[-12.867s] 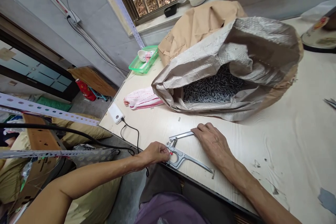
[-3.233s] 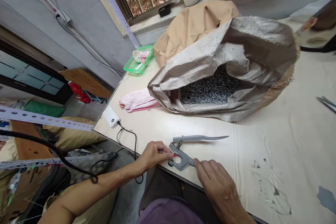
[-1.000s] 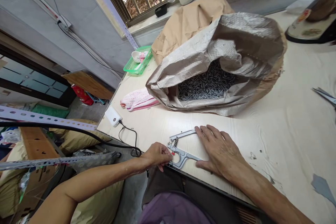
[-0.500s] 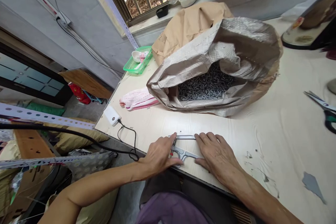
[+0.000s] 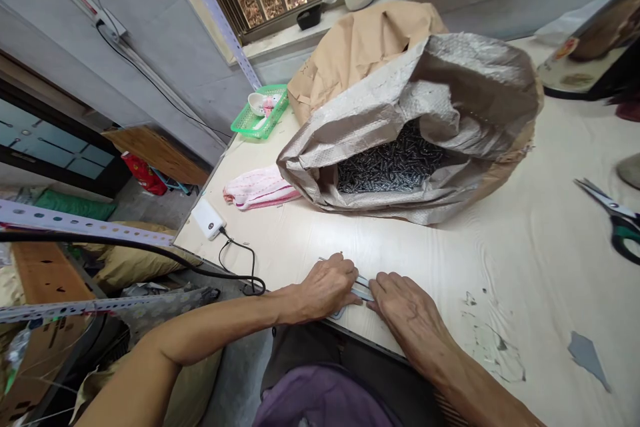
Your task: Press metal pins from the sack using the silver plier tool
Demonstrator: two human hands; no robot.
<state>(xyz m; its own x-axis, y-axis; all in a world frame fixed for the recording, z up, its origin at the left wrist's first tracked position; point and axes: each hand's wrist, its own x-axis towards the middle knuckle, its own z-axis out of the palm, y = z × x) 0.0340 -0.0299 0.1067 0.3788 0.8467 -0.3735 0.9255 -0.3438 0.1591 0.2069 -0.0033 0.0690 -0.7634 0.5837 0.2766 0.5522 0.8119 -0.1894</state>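
Observation:
A grey two-armed metal tool (image 5: 362,289) lies low over the table's front edge, its arms close together between my hands. My left hand (image 5: 327,285) is wrapped over its left part and hides most of it. With thumb and fingers, my right hand (image 5: 407,310) pinches the right ends of the arms. The coil spring on the tool is hidden now under my left hand. Beyond my hands an open woven sack (image 5: 350,137) holds a heap of small dark coil springs (image 5: 393,160).
A white power bank (image 5: 207,219) with a black cable, a pink-white cloth (image 5: 263,188) and a green basket (image 5: 260,121) are on the left. Scissors (image 5: 613,213) and a grey scrap (image 5: 589,359) lie right. The table's front edge (image 5: 370,340) runs close to my lap.
My left hand has moved slightly right and closed over the tool, covering its spring. The tool's two arms, wide apart before, are now close together. My right hand has shifted slightly down.

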